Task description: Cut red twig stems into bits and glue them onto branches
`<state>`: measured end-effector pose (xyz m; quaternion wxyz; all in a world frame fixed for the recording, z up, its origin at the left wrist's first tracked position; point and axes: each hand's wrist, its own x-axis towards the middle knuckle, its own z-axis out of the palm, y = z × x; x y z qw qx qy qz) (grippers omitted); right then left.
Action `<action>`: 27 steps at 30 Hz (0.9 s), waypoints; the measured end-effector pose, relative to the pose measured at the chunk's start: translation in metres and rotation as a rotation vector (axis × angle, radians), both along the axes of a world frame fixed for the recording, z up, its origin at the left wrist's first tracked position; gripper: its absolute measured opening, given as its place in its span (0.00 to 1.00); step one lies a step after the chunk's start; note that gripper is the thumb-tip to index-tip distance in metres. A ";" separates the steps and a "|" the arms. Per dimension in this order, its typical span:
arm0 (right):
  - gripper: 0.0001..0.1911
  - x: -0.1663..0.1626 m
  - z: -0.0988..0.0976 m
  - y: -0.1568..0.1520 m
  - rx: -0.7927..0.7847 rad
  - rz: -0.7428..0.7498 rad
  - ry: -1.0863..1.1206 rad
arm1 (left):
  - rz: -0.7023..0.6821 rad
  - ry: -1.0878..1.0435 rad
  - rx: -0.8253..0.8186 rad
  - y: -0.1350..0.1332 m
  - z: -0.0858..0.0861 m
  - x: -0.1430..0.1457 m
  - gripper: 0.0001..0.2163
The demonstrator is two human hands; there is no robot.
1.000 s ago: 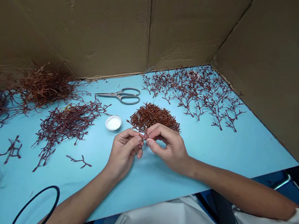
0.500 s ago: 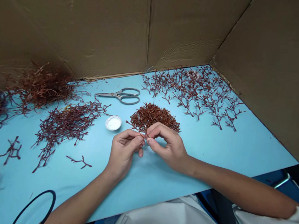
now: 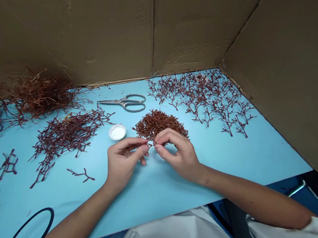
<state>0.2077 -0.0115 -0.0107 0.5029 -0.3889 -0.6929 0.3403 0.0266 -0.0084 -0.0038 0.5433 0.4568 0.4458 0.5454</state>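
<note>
Right hand (image 3: pixel 178 155) is curled in, pinching a small red-brown sprig (image 3: pixel 151 142) between thumb and forefinger. Left hand (image 3: pixel 122 162) is curled up right next to it, though I can't tell if its fingertips are actually on the sprig. All this sits at the front edge of a dense heap of short sprigs (image 3: pixel 158 124) on a light blue worktop (image 3: pixel 237 163). Just left of that heap is a small white dish (image 3: pixel 117 132), with steel scissors (image 3: pixel 122 104) behind it. Longer branching twigs (image 3: pixel 202 99) are spread out on the right, tangled piles (image 3: pixel 66 134) on the left, and a black cable loop (image 3: pixel 26 235) lies near the left arm. Cardboard walls (image 3: pixel 82 36) surround everything.
</note>
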 end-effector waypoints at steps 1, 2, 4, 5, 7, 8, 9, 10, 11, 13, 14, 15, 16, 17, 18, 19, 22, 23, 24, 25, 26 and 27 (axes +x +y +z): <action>0.06 0.000 0.000 0.000 -0.003 0.004 -0.002 | 0.009 0.011 0.006 0.000 0.001 0.000 0.05; 0.06 0.000 0.000 0.000 -0.004 0.010 -0.003 | 0.020 0.021 0.013 0.000 0.001 0.000 0.04; 0.06 0.000 0.000 -0.001 -0.010 0.023 -0.004 | 0.036 0.041 0.023 -0.001 0.001 0.000 0.04; 0.06 -0.001 0.000 -0.001 -0.017 0.026 -0.003 | 0.043 0.051 0.030 -0.002 0.000 0.000 0.03; 0.06 -0.001 -0.001 -0.001 -0.040 0.028 0.004 | 0.056 0.071 0.050 -0.003 -0.002 0.000 0.03; 0.06 -0.001 -0.001 -0.001 -0.058 0.027 0.014 | 0.063 0.083 0.065 -0.004 -0.003 0.000 0.03; 0.06 -0.002 -0.001 -0.001 -0.079 0.030 0.027 | 0.070 0.095 0.089 -0.004 -0.004 0.000 0.03; 0.07 -0.002 -0.001 -0.001 -0.106 0.038 0.047 | 0.076 0.111 0.127 -0.005 -0.006 0.000 0.03; 0.07 -0.002 -0.002 0.000 -0.141 0.052 0.073 | 0.081 0.137 0.174 -0.005 -0.007 -0.001 0.03; 0.09 -0.003 -0.002 0.001 -0.231 0.100 0.138 | 0.089 0.214 0.298 -0.005 -0.010 -0.004 0.05; 0.10 -0.003 -0.003 0.001 -0.283 0.130 0.174 | 0.087 0.261 0.366 -0.004 -0.012 -0.006 0.06; 0.11 -0.003 -0.003 0.002 -0.337 0.160 0.213 | 0.077 0.307 0.444 -0.003 -0.014 -0.010 0.07; 0.13 -0.002 -0.003 0.003 -0.389 0.190 0.250 | 0.054 0.357 0.522 -0.003 -0.015 -0.014 0.08; 0.14 -0.002 -0.003 0.004 -0.438 0.221 0.281 | 0.021 0.405 0.602 -0.002 -0.016 -0.019 0.10; 0.15 -0.001 -0.003 0.005 -0.483 0.251 0.304 | -0.018 0.450 0.696 -0.002 -0.015 -0.024 0.12; 0.16 -0.001 -0.002 0.006 -0.523 0.281 0.317 | -0.061 0.506 0.763 -0.001 -0.014 -0.030 0.15; 0.18 0.002 -0.001 0.008 -0.600 0.351 0.318 | -0.191 0.674 0.863 0.000 -0.007 -0.043 0.20; 0.18 0.002 -0.001 0.008 -0.606 0.360 0.315 | -0.206 0.711 0.879 0.000 -0.005 -0.045 0.20; 0.18 0.002 0.000 0.008 -0.600 0.359 0.310 | -0.195 0.731 0.890 0.001 -0.004 -0.046 0.19; 0.18 0.003 0.000 0.007 -0.577 0.343 0.297 | -0.123 0.719 0.921 0.003 -0.004 -0.047 0.17; 0.17 0.003 0.000 0.007 -0.536 0.315 0.272 | -0.024 0.692 0.939 0.004 -0.004 -0.046 0.15; 0.16 0.003 0.000 0.006 -0.482 0.278 0.235 | 0.103 0.648 0.942 0.007 -0.006 -0.045 0.13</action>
